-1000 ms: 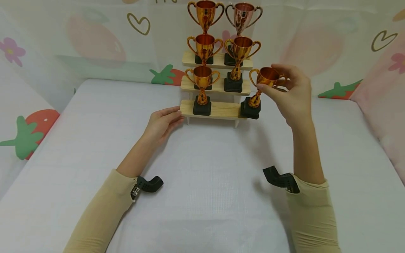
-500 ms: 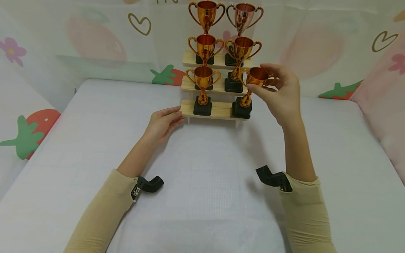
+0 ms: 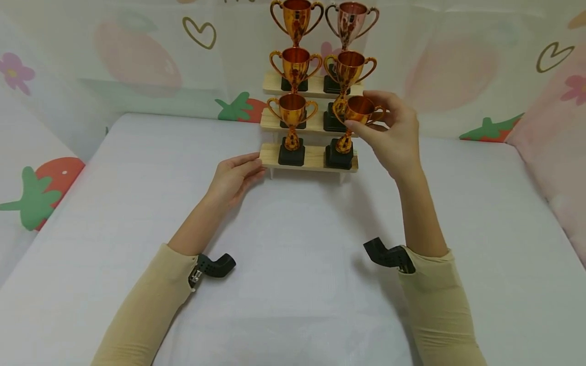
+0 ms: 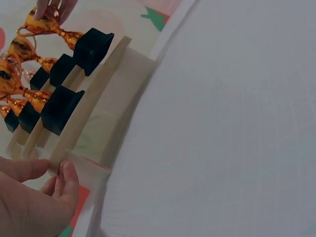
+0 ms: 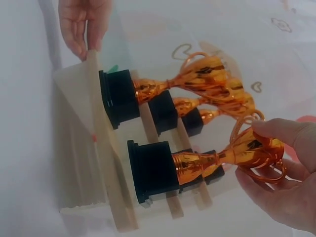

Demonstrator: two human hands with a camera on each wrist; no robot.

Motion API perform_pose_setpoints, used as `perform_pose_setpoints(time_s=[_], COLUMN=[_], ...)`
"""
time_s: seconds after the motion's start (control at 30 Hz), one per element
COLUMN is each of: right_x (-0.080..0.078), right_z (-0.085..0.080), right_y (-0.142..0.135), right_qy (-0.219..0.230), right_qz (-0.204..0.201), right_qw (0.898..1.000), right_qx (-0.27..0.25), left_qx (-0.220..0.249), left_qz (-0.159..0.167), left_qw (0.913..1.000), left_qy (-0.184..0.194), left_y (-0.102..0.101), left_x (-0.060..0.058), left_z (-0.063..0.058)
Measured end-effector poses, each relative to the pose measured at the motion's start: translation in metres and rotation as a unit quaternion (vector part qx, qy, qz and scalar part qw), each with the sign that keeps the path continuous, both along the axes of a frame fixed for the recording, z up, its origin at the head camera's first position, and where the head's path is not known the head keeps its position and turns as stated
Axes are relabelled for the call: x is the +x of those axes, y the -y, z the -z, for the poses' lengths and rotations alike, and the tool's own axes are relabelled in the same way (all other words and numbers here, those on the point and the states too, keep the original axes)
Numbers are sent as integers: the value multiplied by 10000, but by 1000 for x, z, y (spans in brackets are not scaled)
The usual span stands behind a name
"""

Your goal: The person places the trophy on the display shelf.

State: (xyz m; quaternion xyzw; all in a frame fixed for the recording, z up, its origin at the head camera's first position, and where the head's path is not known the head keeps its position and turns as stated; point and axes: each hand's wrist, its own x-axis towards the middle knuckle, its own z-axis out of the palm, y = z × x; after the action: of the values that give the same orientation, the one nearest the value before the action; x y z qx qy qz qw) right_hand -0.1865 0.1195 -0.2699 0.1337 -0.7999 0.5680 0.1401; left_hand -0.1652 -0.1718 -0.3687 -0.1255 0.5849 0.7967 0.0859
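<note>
My right hand [image 3: 397, 134] grips a gold trophy [image 5: 155, 170] by its cup, thumb on the near side and fingers behind. The trophy's black base [image 3: 339, 154] is close over the right end of the lowest step of a wooden tiered stand [image 3: 316, 158]. My left hand [image 3: 235, 180] pinches the left end of that same step, thumb above and fingers below in the left wrist view. Beside the held trophy, another gold trophy [image 3: 292, 129] stands upright on the left part of the step.
Higher steps carry more gold trophies [image 3: 295, 66] and a rose-coloured trophy [image 3: 351, 23] at the top right. The stand rests on a white-covered table [image 3: 293, 244], before a printed backdrop [image 3: 151, 56]. Black wrist devices [image 3: 220, 266] poke out of both sleeves.
My right hand has carried the gold trophy leftward, from beyond the lowest step's right end to over the step. My left hand has stayed at the step's left end.
</note>
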Motion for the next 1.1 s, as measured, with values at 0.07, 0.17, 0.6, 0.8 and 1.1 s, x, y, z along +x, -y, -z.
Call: perform_pose_setpoints(time_s=[0.07,0.17,0.6,0.8,1.1], right_x=[-1,-3,-11,-12,-13], right_z=[1,3,10,13,16], right_y=[2,5,9,10,10], right_qy=[11,37,-62,-77,-69], right_qz=[-30,-70,-166,-162,-248], right_qw=[10000,10000,9998,9998,9997], right_qx=[16,11,-9,47,11], left_qx=[6,-17,-116,-105,-68], left_qz=[-9,-13,36,57,45], left_qw=[10000,10000,9999,9999,10000], left_qy=[0,-10,-47,-10,-6], left_y=[0,1,2,2,0], left_x=[0,0,0,0,0], left_z=[-1,-1,1,1,1])
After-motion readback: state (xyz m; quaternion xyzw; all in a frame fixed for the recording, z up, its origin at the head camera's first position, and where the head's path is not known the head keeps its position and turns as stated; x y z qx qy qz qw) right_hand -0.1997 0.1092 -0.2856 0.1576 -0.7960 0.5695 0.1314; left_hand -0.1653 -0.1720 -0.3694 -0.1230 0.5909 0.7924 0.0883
